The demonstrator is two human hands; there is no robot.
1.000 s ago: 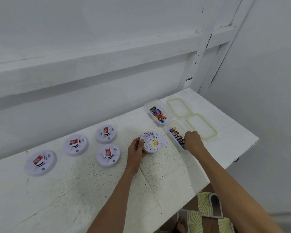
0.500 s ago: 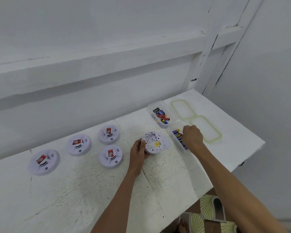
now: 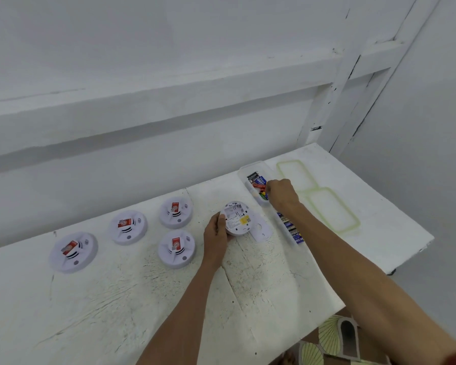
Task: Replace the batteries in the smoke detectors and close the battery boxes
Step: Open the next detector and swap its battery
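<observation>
My left hand grips the left rim of an upturned white smoke detector, whose label and open battery bay face up. Its detached white cover lies just to the right. My right hand reaches into the far clear battery box, fingers curled and pinching a battery among the mixed red, black and blue batteries. The near clear box of blue batteries lies under my right forearm. Several other smoke detectors lie face up to the left, the closest near my left hand.
Two green-rimmed clear lids lie right of the boxes. The white table ends at its right edge; a white wall runs behind it. Patterned floor tiles show below.
My right hand has moved from the near box of blue batteries back to the far box of mixed batteries. My left hand stays on the upturned detector.
</observation>
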